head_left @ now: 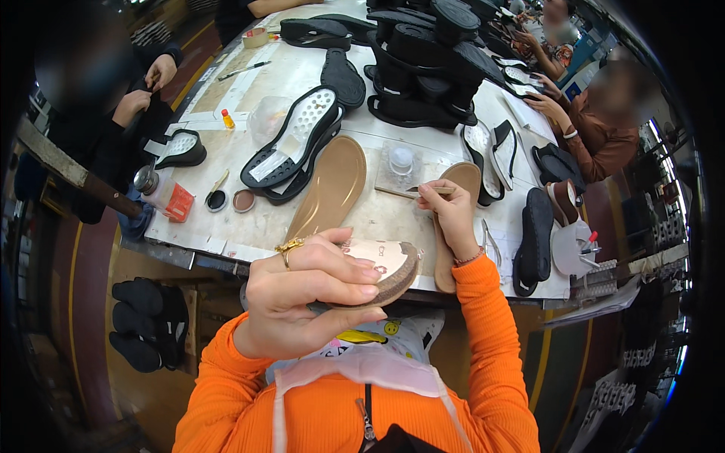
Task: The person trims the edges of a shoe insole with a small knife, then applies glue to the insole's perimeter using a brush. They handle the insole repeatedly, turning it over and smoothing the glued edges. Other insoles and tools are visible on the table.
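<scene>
My left hand (302, 291) grips a shoe sole piece (394, 281) with a pale printed top and a brown cork-like edge, held up near the table's front edge. My fingers cover much of it. In my right hand (451, 219) a thin light-coloured stick (436, 190) is pinched, its tip pointing left. Just beyond that tip a small pot with a white top (401, 158) stands on a flat plate (384, 182). One tan insole (332, 185) lies beyond my left hand. Another tan insole (462, 178) is partly hidden behind my right hand.
Black soles (419, 106) are piled high at the back. A white-topped black sole (306, 124) lies left of centre. Two small round pots, one dark (217, 200) and one brown (243, 201), and a bottle (155, 185) stand at left. Tweezers (491, 240) lie at right. Other people sit around the table.
</scene>
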Motion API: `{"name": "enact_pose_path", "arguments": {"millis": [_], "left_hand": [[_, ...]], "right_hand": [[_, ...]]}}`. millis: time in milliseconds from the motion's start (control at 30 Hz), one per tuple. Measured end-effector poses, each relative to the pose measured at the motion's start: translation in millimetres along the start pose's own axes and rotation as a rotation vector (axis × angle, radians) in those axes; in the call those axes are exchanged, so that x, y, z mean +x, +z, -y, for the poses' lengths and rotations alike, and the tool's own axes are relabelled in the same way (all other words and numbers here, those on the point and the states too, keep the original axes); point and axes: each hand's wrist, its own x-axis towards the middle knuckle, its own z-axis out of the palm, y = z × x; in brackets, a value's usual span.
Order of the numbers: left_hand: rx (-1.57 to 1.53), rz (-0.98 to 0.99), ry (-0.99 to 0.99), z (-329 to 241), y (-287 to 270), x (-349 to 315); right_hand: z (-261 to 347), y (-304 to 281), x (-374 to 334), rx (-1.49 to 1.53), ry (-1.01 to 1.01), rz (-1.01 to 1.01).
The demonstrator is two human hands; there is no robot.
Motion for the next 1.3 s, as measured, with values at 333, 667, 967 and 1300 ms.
{"name": "enact_pose_path", "arguments": {"millis": [333, 667, 967, 1300], "left_hand": [[-0.021, 0.008, 0.001, 1.0, 1.8, 2.9], [-0.025, 0.021, 0.004, 0.8, 1.3, 5.3], [-0.01, 0.034, 0.008, 0.2, 1.5, 4.6], [-0.027, 0.02, 0.002, 1.7, 0.4, 3.3]], "right_hand": [[0.5, 1.0, -0.6, -0.012, 0.017, 0.015], [0.0, -1.8, 0.3, 0.012, 0.042, 0.014], [-1.3, -2.4, 0.8, 0.033, 0.058, 0.011], [-1.4, -2.3, 0.3, 0.038, 0.052, 0.013]]}}
